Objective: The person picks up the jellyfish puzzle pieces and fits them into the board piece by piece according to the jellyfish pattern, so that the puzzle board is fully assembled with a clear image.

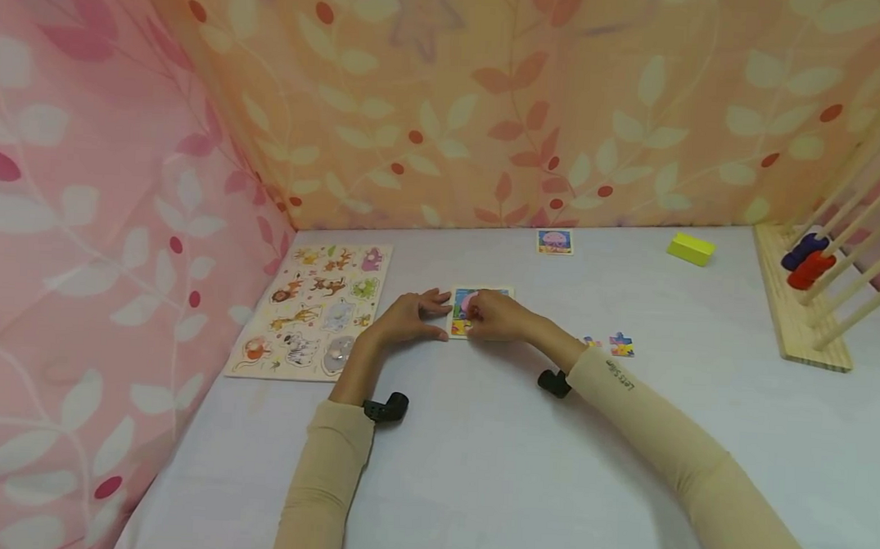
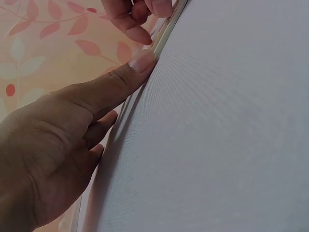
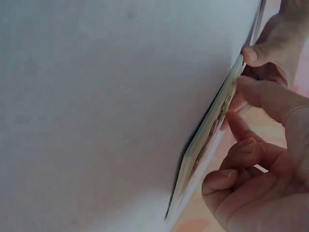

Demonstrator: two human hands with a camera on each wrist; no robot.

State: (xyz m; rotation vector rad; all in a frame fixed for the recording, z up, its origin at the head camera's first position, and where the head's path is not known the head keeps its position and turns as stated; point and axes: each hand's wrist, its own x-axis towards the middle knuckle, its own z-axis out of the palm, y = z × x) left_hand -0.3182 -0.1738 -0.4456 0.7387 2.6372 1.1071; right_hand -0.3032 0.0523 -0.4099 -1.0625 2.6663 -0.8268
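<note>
A small jigsaw board (image 1: 459, 298) with a pink jellyfish picture lies flat on the white-covered table, partly hidden by my right hand. My left hand (image 1: 411, 317) is at its left side, fingers extended, and the thumb (image 2: 142, 60) touches the board's edge. Over the board is my right hand (image 1: 499, 316); its thumb and index finger pinch down at a puzzle piece on the surface, mostly hidden by the fingers. The other fingers (image 3: 222, 181) curl inward. Two loose jigsaw pieces, one a colourful piece (image 1: 621, 345), lie near the right forearm.
An animal puzzle board (image 1: 260, 332) lies at the left. Near the back curtain are a jellyfish picture card (image 1: 555, 242) and a yellow block (image 1: 691, 249). A wooden rack (image 1: 792, 323) with upright dowels and red and blue pieces (image 1: 811, 269) stands at the right.
</note>
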